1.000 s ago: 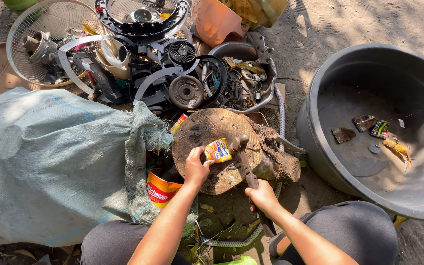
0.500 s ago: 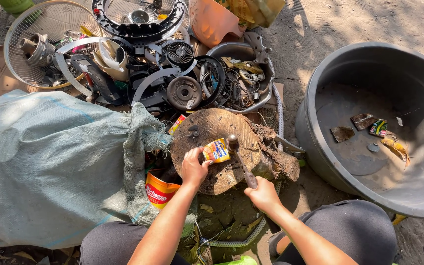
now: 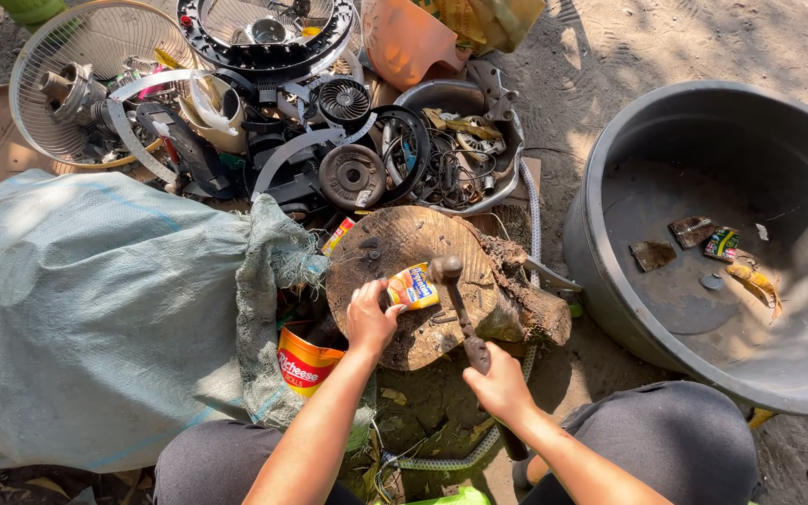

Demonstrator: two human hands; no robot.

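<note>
Left hand [image 3: 369,318] pinching small yellow can [image 3: 413,286] on wood stump [image 3: 404,252]; right hand [image 3: 497,383] wrapped around hammer [image 3: 455,299] (head seemingly touching can). Risk: mis-hit striking fingertips.

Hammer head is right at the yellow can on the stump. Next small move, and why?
Probably lift the hammer a little, then strike the flattened yellow can. The right hand grips the handle low, the head sits at the can's edge, and the left hand pins the can on the wooden stump. Those fingers are close, so slide them back first.
</note>
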